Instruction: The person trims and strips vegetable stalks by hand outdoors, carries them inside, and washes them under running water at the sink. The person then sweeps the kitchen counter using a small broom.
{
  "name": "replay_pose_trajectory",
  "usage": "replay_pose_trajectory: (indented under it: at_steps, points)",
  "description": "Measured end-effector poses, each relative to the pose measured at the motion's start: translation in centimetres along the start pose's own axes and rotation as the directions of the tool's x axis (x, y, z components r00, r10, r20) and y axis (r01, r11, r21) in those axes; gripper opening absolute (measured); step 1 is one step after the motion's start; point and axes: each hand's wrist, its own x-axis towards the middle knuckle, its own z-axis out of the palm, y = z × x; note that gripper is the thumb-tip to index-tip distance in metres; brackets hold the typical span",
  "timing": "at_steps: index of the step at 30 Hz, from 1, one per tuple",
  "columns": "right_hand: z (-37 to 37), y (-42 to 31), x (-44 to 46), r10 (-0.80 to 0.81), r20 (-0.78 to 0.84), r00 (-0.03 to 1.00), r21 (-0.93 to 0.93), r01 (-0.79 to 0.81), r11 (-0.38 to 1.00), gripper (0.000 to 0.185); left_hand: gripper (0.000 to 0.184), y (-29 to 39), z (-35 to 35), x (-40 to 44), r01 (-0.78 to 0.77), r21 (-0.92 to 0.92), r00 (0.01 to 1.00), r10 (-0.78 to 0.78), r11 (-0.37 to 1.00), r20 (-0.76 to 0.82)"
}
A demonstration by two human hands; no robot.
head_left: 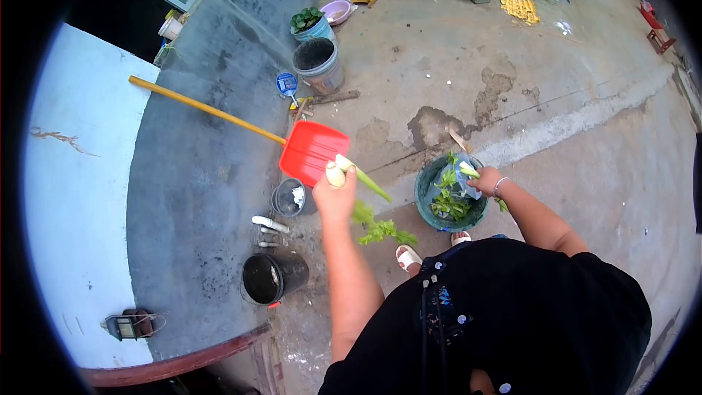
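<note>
Left hand [336, 192]: clenching the fingers around pale green stalks [374, 182], hanging near the red shovel [311, 148].
Right hand [484, 181]: grasping a short stalk [469, 170] in the fingers, hovering over the green tub [421, 206].
Green tub: standing on the floor [380, 95] just ahead of the sandals [409, 257], holding leaves [450, 207] and clear plastic [455, 176].
Floor: showing bare concrete, bearing dark patches [431, 126] and a paler strip [541, 143] running across.
Wall [212, 102]: turning from grey below to white above.
Along the wall: standing in a loose row, black bucket [295, 278], small pail [281, 207], grey bucket [327, 79] and planted pot [319, 29].
</note>
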Motion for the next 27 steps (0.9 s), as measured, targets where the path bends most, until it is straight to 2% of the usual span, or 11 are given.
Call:
replay_pose_trajectory:
  at_steps: [2,5,7,8,10,12,14,18,22,24,27]
  points:
    - [0.0,-1.1,0.0,-0.03,-0.013,0.999,0.097,0.031,0.995,0.034,0.021,0.7,0.5,-0.8,-0.049,0.063,0.999,0.049,0.997,0.012]
    - [-0.3,-4.3,-1.2,-0.149,-0.054,0.987,0.152,0.155,0.976,0.03,0.023,1.1,1.8,-1.6,-0.047,0.113,0.984,0.027,0.993,0.174]
    - [-0.6,-7.9,-3.3,-0.338,0.08,0.938,0.453,0.268,0.85,0.022,0.023,2.7,2.6,-2.4,-0.089,0.097,0.97,0.064,0.991,0.235]
    - [-0.5,-9.4,-4.2,-0.337,0.08,0.938,0.452,0.267,0.851,0.022,0.023,3.3,3.0,-2.7,-0.132,0.081,0.951,0.103,0.988,0.293]
    - [0.0,-11.8,-5.8,-0.472,0.092,0.877,0.679,0.291,0.674,0.02,0.021,3.7,4.2,-3.4,-0.133,0.03,0.935,0.115,0.991,0.336]
    - [0.4,-13.3,-7.2,-0.491,0.125,0.862,0.634,0.311,0.708,0.021,0.019,3.8,5.2,-3.8,-0.138,-0.02,0.917,0.135,0.99,0.375]
    - [0.8,-13.7,-7.8,-0.512,0.161,0.844,0.585,0.336,0.738,0.023,0.018,3.4,5.7,-3.7,-0.321,-0.018,0.88,0.305,0.947,0.364]
    - [2.6,-13.3,-7.6,-0.554,0.081,0.828,0.607,0.4,0.686,0.018,0.02,4.3,5.0,-3.6,-0.255,0.068,0.892,0.208,0.964,0.401]
    - [2.9,-12.7,-7.4,-0.525,0.008,0.851,0.658,0.391,0.643,0.015,0.023,4.3,4.9,-3.7,-0.304,0.048,0.906,0.273,0.951,0.324]
    - [2.8,-12.5,-7.4,-0.479,-0.041,0.877,0.692,0.371,0.619,0.014,0.028,4.3,4.9,-3.7,-0.138,-0.046,0.914,0.145,0.989,0.379]
    - [3.3,-12.5,-7.7,-0.529,-0.134,0.838,0.789,0.413,0.455,0.019,0.035,4.1,5.1,-3.5,-0.144,0.029,0.895,0.118,0.989,0.43]
